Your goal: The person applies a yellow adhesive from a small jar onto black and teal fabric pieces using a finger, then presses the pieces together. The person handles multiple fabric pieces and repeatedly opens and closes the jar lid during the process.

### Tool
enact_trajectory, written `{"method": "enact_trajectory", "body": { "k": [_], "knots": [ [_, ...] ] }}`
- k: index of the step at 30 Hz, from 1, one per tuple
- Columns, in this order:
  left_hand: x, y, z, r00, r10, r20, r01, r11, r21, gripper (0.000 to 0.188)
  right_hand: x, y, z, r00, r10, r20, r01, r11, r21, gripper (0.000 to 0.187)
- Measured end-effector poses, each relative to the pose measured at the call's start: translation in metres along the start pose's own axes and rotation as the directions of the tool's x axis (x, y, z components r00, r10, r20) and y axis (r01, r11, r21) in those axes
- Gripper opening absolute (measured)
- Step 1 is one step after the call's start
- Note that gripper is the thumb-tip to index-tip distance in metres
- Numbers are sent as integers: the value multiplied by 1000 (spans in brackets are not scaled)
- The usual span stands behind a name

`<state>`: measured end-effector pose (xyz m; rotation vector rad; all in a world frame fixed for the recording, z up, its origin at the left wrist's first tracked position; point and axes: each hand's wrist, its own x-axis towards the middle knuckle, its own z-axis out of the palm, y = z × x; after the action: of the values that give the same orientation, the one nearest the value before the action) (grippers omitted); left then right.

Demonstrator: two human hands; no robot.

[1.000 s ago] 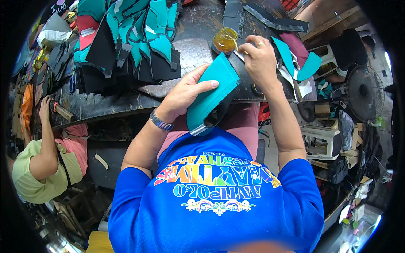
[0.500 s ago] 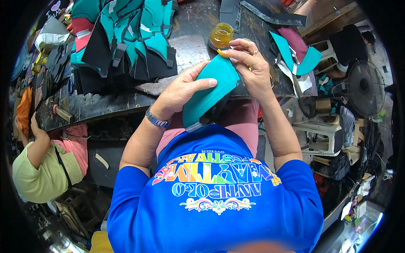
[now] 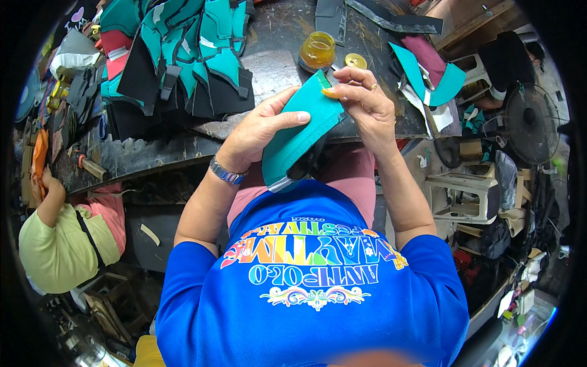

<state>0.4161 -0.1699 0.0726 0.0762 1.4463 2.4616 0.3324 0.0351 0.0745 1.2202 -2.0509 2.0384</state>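
Observation:
My left hand (image 3: 267,127) is closed on a teal shoe upper (image 3: 306,113), a curved fabric piece with dark lining, its thumb flat on the teal face. The piece slants above my lap at the table's edge. At its upper right edge, my right hand (image 3: 365,104) has bent fingers, with amber glue on the tip of one digit that touches the piece. A small dark strip shows beside those fingertips; its kind is unclear. Just beyond stands an uncapped glass jar (image 3: 317,52) of amber glue, with a yellowish round lid (image 3: 355,61) beside it.
Teal and black cut pieces (image 3: 183,55) lie heaped on the dark table (image 3: 269,40) at the left. Another teal upper (image 3: 443,85) lies right, near a hammer-like handle (image 3: 432,122). A co-worker (image 3: 70,238) sits left. A fan (image 3: 531,122) and white stool (image 3: 463,196) stand right.
My right hand has moved slightly down and right from the jar, along the upper's edge, uncovering the lid. The upper has shifted a little; my left hand keeps its hold.

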Motion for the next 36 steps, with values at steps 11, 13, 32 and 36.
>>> {"method": "enact_trajectory", "body": {
  "k": [11,13,32,36],
  "knots": [
    [-11,6,-14,996,57,-75,-63,995,-72,51,-21,35,-5,934,178,-311,-56,931,362,55],
    [-15,7,-15,992,84,-96,-96,987,-129,50,-25,43,1,931,214,-296,-115,941,317,57],
    [-35,30,-4,982,111,-154,-120,992,-51,49,-41,92,12,931,213,-297,-109,937,332,53],
    [-33,30,-2,980,115,-162,-118,993,-5,53,-42,94,12,934,206,-292,-109,943,315,53]
  ]
}}
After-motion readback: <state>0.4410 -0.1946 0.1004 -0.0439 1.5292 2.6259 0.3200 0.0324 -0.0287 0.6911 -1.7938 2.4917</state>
